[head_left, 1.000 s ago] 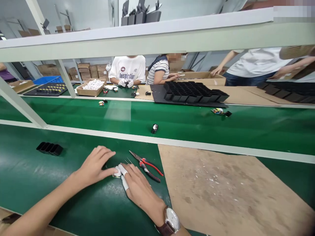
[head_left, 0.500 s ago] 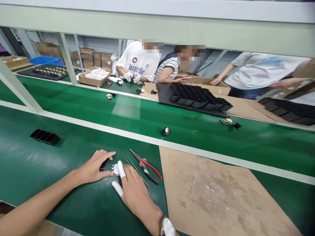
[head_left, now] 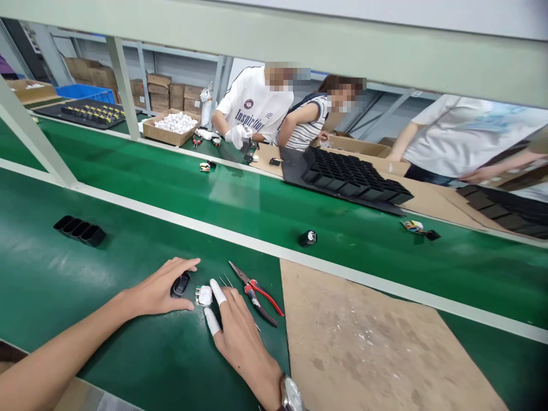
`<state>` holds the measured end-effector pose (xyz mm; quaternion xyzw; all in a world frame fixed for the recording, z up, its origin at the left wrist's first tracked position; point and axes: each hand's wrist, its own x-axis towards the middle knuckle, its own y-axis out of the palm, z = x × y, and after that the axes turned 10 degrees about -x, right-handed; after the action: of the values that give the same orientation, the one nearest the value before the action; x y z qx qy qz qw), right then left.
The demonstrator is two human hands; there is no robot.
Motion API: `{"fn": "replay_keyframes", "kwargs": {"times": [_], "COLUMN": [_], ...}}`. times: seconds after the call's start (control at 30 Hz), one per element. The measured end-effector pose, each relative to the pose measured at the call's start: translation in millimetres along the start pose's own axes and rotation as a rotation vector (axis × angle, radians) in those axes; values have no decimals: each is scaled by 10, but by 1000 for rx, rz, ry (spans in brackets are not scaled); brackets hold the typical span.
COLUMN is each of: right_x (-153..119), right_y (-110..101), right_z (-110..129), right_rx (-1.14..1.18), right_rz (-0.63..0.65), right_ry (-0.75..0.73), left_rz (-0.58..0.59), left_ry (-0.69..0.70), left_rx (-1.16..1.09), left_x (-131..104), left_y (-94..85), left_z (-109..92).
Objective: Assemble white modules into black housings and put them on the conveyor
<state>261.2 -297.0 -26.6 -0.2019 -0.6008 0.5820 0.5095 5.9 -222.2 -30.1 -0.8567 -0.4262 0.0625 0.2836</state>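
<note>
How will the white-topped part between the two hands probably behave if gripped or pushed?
The white-topped part may be fragile, since small pieces stick out uncovered at its left end. It would probably not roll, because it appears to lie flat on the green table.

black oval casing (head_left: 181,284), white-topped circuit piece (head_left: 205,295) lying just beside

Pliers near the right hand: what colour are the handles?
The handles are red and black, best seen in the head view.

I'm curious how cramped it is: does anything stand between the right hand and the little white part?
Nothing visible stands between the right hand and the white part; the pliers lie to the right, not between.
</note>
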Motion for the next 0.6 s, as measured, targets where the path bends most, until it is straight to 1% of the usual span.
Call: {"fn": "replay_keyframes", "kwargs": {"times": [0.13, 0.23, 0.33, 0.47, 0.6], "right_x": [-4, 3, 17, 23, 2], "right_y": [82, 92, 46, -35, -67], "right_z": [-10, -4, 22, 50, 44], "right_rx": [-6, 8, 49, 96, 100], "right_rz": [-46, -113, -194, -294, -326], "right_ry": [-8, -2, -3, -11, -43], "left_rz": [-9, 10, 14, -2, -22], "left_ry": [-59, -82, -80, -44, 44], "left_rx": [-40, -34, -20, -40, -50], "left_x": [-57, -81, -83, -79, -82], "left_y": [-212, -289, -235, -64, 52], "left_z": [26, 23, 10, -8, -29]}}
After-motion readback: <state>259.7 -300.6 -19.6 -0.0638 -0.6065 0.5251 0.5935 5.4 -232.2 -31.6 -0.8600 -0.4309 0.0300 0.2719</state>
